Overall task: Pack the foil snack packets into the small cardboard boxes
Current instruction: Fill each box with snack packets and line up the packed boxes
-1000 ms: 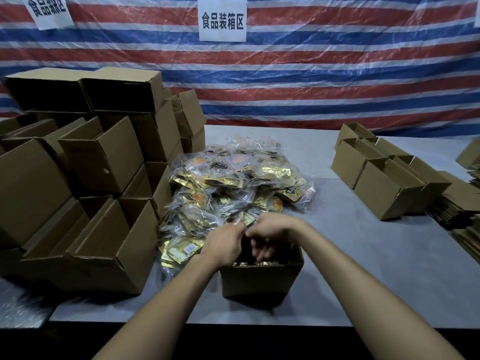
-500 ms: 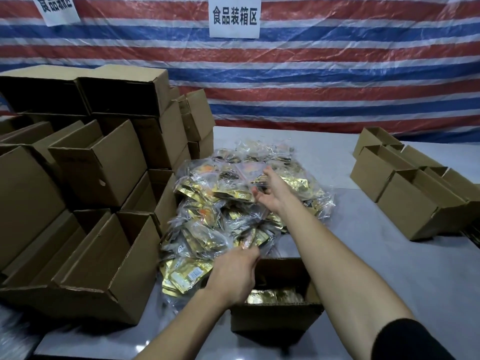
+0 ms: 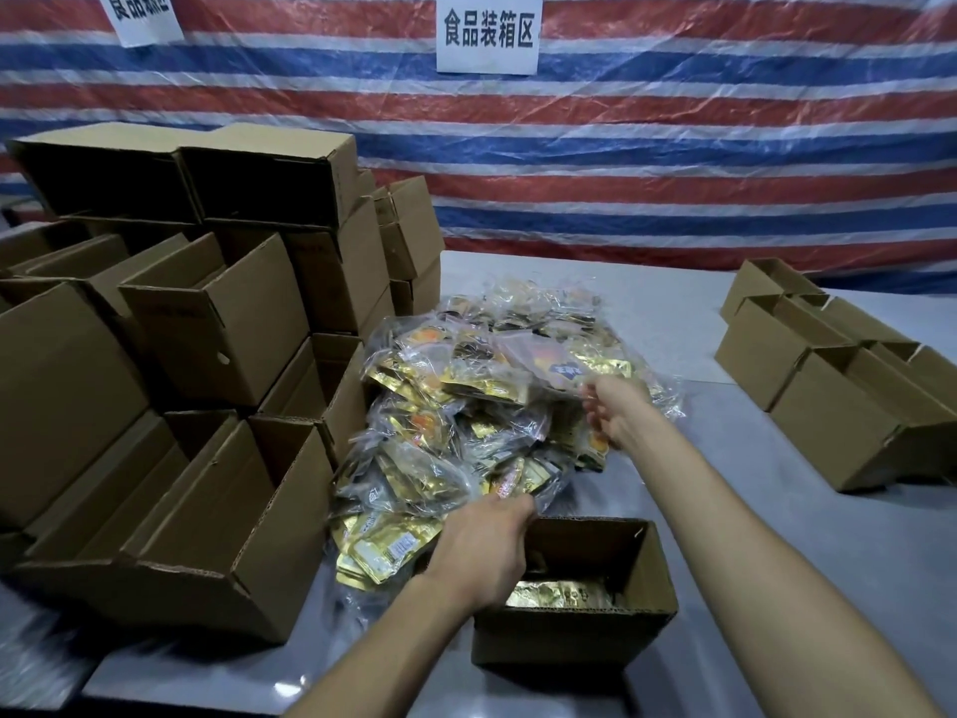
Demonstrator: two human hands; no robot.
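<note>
The right hand (image 3: pixel 619 414) pinches a clear snack bag (image 3: pixel 562 373) mid-frame. The left hand (image 3: pixel 484 554) rests on the open box (image 3: pixel 569 634) lower down, grip hidden.

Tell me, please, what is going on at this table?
A person is packing foil snack packets into a small cardboard box at the table edge. The right hand grips packets in the pile; the left hand rests on the box's far rim, fingers hidden. Gold packets already line the box's bottom. Empty boxes wait at the left.
</note>
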